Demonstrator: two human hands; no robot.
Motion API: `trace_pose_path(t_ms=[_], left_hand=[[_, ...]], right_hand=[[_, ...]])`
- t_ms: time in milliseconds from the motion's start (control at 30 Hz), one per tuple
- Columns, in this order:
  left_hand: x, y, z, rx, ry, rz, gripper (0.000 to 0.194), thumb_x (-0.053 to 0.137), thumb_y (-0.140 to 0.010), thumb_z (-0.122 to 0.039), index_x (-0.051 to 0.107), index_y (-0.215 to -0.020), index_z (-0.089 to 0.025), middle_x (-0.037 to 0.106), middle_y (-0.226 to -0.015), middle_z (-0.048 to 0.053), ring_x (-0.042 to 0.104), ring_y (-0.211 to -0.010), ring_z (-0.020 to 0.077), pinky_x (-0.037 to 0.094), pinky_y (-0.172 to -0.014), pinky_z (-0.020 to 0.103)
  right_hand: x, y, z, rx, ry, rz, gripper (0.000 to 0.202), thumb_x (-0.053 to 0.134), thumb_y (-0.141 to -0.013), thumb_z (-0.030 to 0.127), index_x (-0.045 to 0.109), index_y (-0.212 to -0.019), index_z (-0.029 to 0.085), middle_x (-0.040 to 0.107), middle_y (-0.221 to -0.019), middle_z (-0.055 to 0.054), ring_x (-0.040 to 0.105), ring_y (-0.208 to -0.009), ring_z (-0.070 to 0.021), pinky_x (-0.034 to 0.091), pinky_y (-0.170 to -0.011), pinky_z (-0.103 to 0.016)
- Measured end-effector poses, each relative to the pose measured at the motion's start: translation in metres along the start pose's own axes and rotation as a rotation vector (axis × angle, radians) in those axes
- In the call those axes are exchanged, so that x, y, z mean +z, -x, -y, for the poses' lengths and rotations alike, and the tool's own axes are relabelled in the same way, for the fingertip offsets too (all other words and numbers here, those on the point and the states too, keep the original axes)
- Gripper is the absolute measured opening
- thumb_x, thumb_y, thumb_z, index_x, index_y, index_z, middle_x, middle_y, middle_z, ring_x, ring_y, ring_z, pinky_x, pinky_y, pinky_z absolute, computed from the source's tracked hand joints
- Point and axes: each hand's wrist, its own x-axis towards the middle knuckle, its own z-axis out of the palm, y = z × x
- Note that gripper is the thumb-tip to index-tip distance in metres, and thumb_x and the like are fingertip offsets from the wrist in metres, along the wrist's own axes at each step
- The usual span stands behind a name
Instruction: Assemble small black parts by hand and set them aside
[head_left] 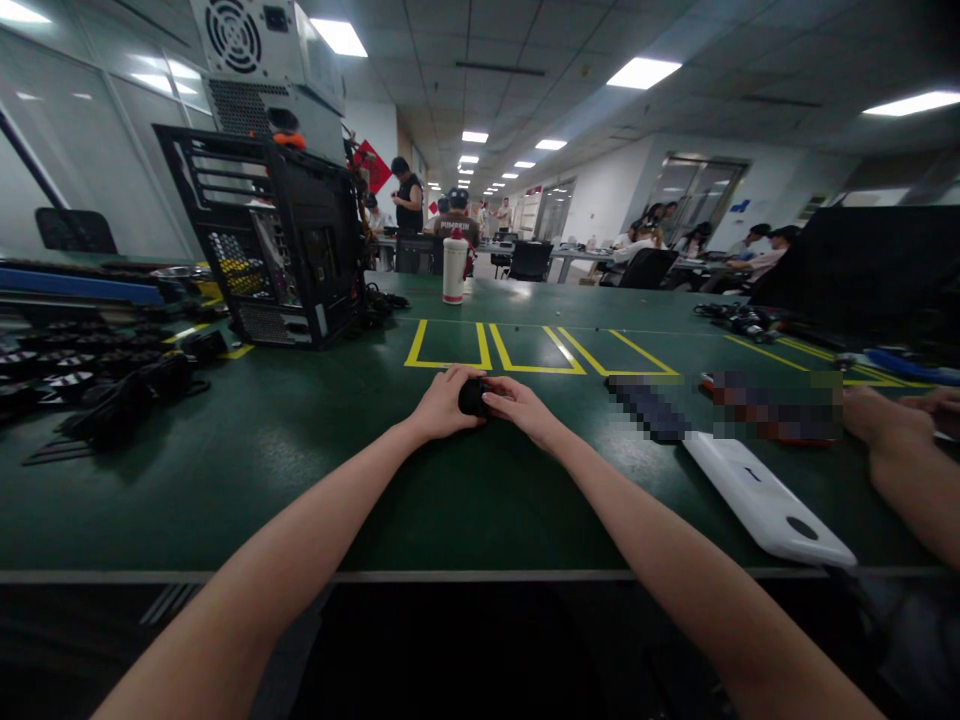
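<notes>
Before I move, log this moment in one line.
left hand: holding small black object | right hand: fingers on same object | white cup: upright, beyond yellow tape | computer case: left of cup

Green surface (262, 500) w/ yellow tape (483, 346)

Blk PC case (322, 240) L of ctr, dark cables (384, 303) beside it. White cup (453, 270) upright. White device (757, 490) front R, pixelated item (646, 408) at its far end. Blk parts (135, 390) far L.

computer case (319, 245): 1; cup (453, 272): 1; white device (754, 485): 1; held black object (472, 397): 1; central yellow outlines (450, 365): 3
</notes>
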Motion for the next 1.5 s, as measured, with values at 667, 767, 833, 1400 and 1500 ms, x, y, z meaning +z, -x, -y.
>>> trace_pose_path(t_ms=[667, 767, 833, 1400, 1500], left_hand=[[-0.0012, -0.0004, -0.0016, 0.005, 0.002, -0.002, 0.061, 0.069, -0.054, -0.029, 0.042, -0.108, -0.022, 0.047, -0.111, 0.005, 0.043, -0.105, 0.025, 0.037, -0.089, 0.042], [-0.0021, -0.0002, -0.0026, -0.009, 0.011, 0.004, 0.061, 0.069, -0.054, -0.028, 0.042, -0.108, -0.023, 0.046, -0.111, 0.005, 0.044, -0.105, 0.0252, 0.037, -0.089, 0.043], [-0.0023, 0.0, -0.0026, -0.019, 0.019, 0.005, 0.061, 0.068, -0.054, -0.027, 0.042, -0.109, -0.023, 0.046, -0.112, 0.005, 0.044, -0.105, 0.0254, 0.037, -0.088, 0.043], [-0.0005, -0.0006, -0.0016, -0.002, 0.015, -0.005, 0.061, 0.069, -0.053, -0.026, 0.043, -0.108, -0.023, 0.047, -0.111, 0.005, 0.043, -0.107, 0.0255, 0.035, -0.091, 0.043], [-0.0005, -0.0003, -0.0012, -0.007, 0.004, -0.005, 0.061, 0.068, -0.054, -0.028, 0.042, -0.109, -0.023, 0.046, -0.112, 0.005, 0.043, -0.106, 0.0251, 0.037, -0.089, 0.042]], right_hand=[[0.0024, 0.0002, 0.0005, -0.079, -0.005, -0.069, 0.039, 0.064, -0.063, 0.021, 0.048, -0.099, 0.021, 0.054, -0.095, -0.002, 0.055, -0.089, -0.0144, 0.041, -0.086, -0.037], [0.0008, 0.0006, -0.0005, -0.052, 0.016, -0.047, 0.036, 0.064, -0.063, 0.022, 0.051, -0.097, 0.02, 0.054, -0.099, -0.003, 0.054, -0.092, -0.0153, 0.038, -0.089, -0.038], [0.0002, 0.0021, 0.0, -0.045, 0.038, -0.04, 0.038, 0.065, -0.061, 0.022, 0.051, -0.096, 0.02, 0.055, -0.097, -0.003, 0.054, -0.091, -0.0154, 0.039, -0.088, -0.039], [0.0009, 0.0032, 0.0023, 0.007, -0.045, -0.02, 0.037, 0.064, -0.064, 0.024, 0.053, -0.099, 0.021, 0.056, -0.101, -0.004, 0.055, -0.089, -0.0151, 0.041, -0.087, -0.038], [0.0012, 0.0046, 0.0021, -0.09, -0.02, -0.015, 0.036, 0.066, -0.061, 0.019, 0.054, -0.095, 0.021, 0.055, -0.103, -0.002, 0.053, -0.095, -0.0142, 0.037, -0.092, -0.036]])
